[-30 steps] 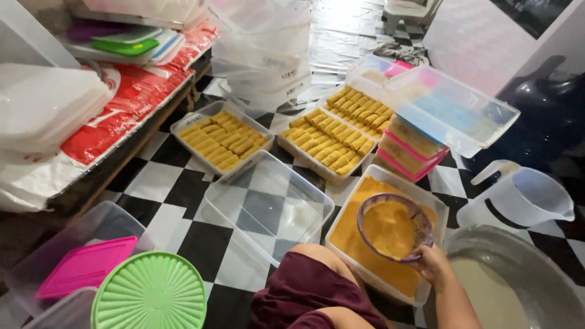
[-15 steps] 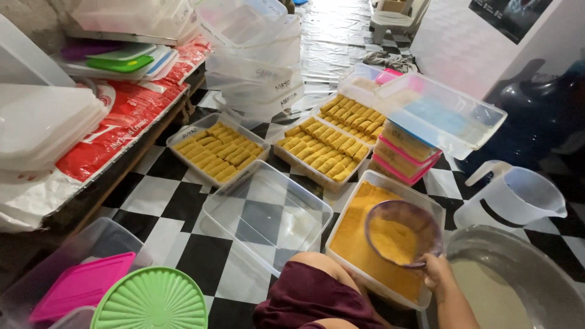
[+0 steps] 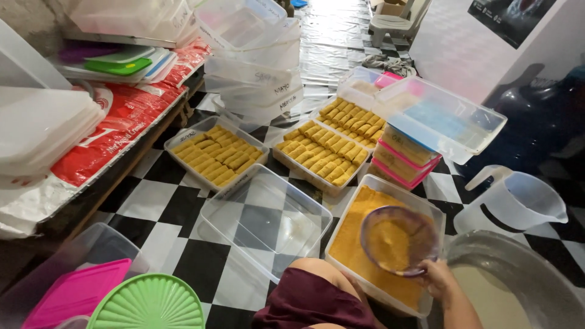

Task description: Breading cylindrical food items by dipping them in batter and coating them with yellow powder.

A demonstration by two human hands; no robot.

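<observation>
My right hand (image 3: 436,280) grips the near rim of a clear purple bowl (image 3: 399,239) holding yellow crumbs. The bowl hangs tilted just above a clear rectangular tub of yellow breadcrumbs (image 3: 364,231) on the checkered floor. An empty clear tub (image 3: 265,217) lies to the left of it. Beyond stand three clear tubs packed with breaded yellow rolls (image 3: 216,155), (image 3: 322,155), (image 3: 352,117). My knee in dark red cloth (image 3: 314,297) shows at the bottom. My left hand is out of sight.
A metal basin with pale liquid (image 3: 518,286) sits at the right, a clear measuring jug (image 3: 513,201) behind it. Stacked pink-lidded tubs (image 3: 405,159) carry a tilted clear tub (image 3: 440,117). Left: a shelf with red packets (image 3: 116,131), a green lid (image 3: 149,303), a pink lid (image 3: 76,292).
The view has shifted slightly. The purple bowl in my right hand stays over the crumb tub, tipping a little, with crumbs now settled inside it.
</observation>
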